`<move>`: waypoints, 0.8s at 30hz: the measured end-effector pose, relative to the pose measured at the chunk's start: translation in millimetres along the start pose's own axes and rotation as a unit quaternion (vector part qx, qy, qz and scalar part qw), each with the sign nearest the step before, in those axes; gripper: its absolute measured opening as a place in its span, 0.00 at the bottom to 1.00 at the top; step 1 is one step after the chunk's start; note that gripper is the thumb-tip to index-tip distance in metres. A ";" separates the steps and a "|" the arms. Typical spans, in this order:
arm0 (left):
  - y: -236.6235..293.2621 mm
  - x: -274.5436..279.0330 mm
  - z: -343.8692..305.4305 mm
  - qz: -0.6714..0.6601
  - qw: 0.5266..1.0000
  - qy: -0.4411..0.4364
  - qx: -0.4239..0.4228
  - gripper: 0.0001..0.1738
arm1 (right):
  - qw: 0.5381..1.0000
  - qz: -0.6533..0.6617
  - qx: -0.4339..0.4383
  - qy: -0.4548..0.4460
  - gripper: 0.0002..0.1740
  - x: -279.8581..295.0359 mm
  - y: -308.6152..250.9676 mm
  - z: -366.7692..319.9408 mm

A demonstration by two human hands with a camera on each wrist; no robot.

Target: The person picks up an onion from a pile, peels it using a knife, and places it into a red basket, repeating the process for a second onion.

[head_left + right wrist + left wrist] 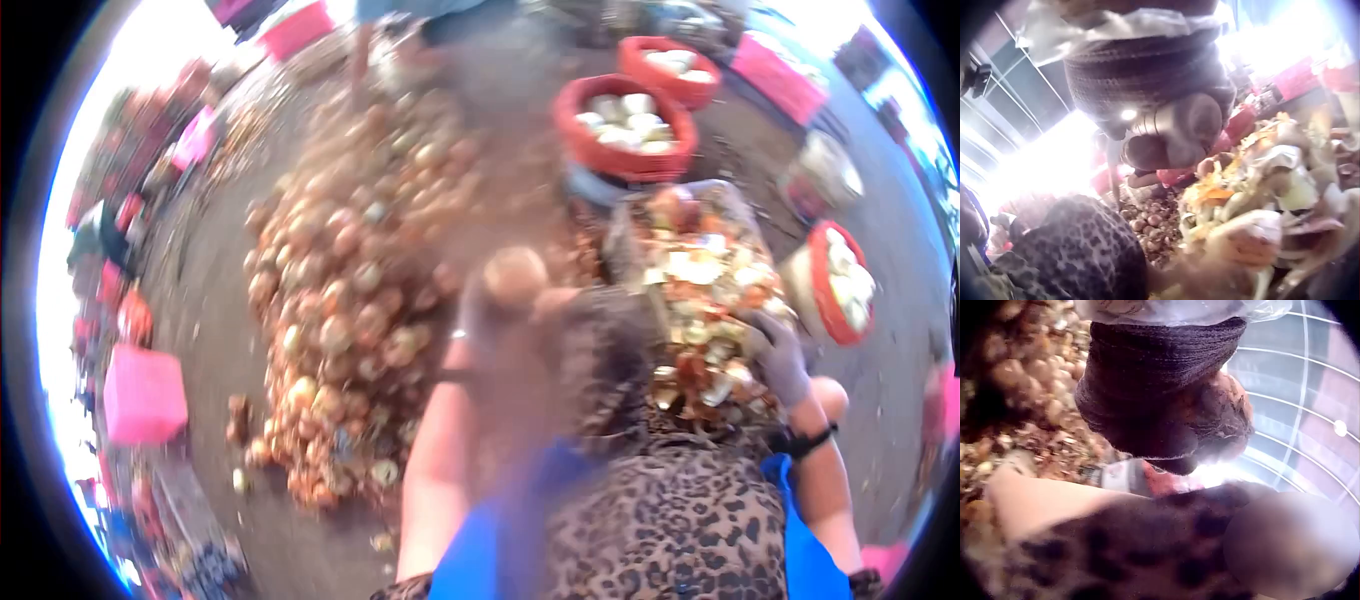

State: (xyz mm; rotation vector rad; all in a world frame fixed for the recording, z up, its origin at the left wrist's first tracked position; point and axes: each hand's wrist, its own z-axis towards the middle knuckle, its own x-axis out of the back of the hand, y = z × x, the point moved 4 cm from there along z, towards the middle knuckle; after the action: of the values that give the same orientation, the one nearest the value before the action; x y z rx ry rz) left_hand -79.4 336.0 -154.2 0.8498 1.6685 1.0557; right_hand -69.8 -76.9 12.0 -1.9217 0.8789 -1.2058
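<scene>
In the head view my gloved left hand point(482, 300) grips a brown-skinned onion point(515, 274) beside the large onion pile point(335, 270). The left wrist view shows the dark glove of this hand point(1154, 394) curled round the onion point(1234, 403). My gloved right hand point(776, 355) is over the right side of a crate point(622, 240) heaped with peels and onion pieces point(700, 270). Its fingers look curled in the right wrist view, where the hand point(1154, 94) is next to the peels point(1285, 181); whether it holds anything is hidden.
Red-rimmed containers of pale peeled onions point(625, 125) stand beyond the crate, and another bucket point(835, 285) stands at its right. A white bucket point(822, 180) is farther back. A pink box point(146, 394) lies left of the pile. Part of a person point(430, 12) shows at the top.
</scene>
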 end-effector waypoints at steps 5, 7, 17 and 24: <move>98.9 -176.3 -5.8 0.206 0.960 -0.111 -0.156 0.31 | 0.978 0.166 0.074 -0.104 0.40 -5.1 -49.0 19.2; 113.8 -238.0 -16.9 0.540 0.756 -0.132 -0.345 0.28 | 0.917 0.330 0.179 -0.132 0.38 -0.5 -44.0 32.4; 76.5 -354.7 -7.6 0.080 0.896 -0.409 -0.154 0.53 | 0.860 0.445 0.081 -0.234 0.14 65.4 18.7 96.8; -3.3 -342.3 41.3 -0.090 0.916 -0.386 0.062 0.44 | 0.984 0.037 0.169 -0.037 0.13 72.8 24.6 89.7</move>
State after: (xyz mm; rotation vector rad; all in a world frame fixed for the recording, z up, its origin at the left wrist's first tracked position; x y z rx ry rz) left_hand 64.1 42.3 -44.8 1.0039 1.1059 0.3900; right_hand 33.3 -132.1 -4.8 -1.6363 0.6525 -1.1499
